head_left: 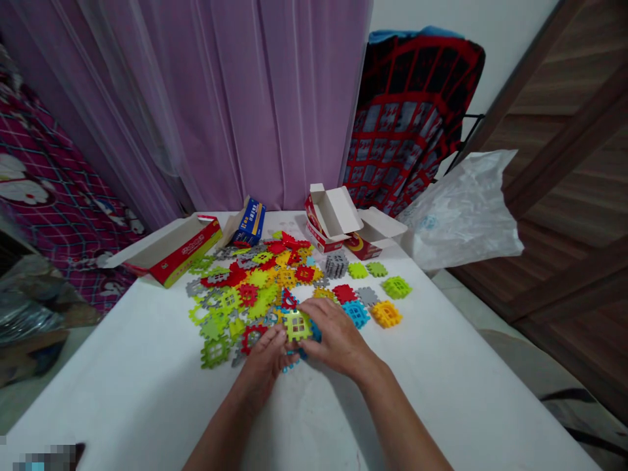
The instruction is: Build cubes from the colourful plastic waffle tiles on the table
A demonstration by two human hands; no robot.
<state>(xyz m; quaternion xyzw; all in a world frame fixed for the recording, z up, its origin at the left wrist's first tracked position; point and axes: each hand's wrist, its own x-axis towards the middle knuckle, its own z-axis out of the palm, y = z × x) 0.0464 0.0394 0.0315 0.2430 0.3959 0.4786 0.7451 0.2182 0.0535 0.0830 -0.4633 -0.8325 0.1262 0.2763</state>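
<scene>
A yellow-green window tile [297,325], a toothed plastic building piece with a four-pane opening, is held up between my two hands over the near edge of the pile. My right hand [338,335] pinches its right side with thumb and fingers. At its lower left edge, the fingers of my left hand [266,361] are closed against it. Blue pieces show partly behind the tile and under my hands; whether they are joined to it I cannot tell. Left of my hands spreads a loose pile of toothed pieces [260,299] in green, red, yellow and grey.
Right of my hands lie a blue window tile [356,315], a yellow one [386,314] and a green one [396,287]. A grey stack [336,265] stands behind them. Opened boxes [186,255] line the white table's back. A plastic bag [464,216] hangs at the right edge.
</scene>
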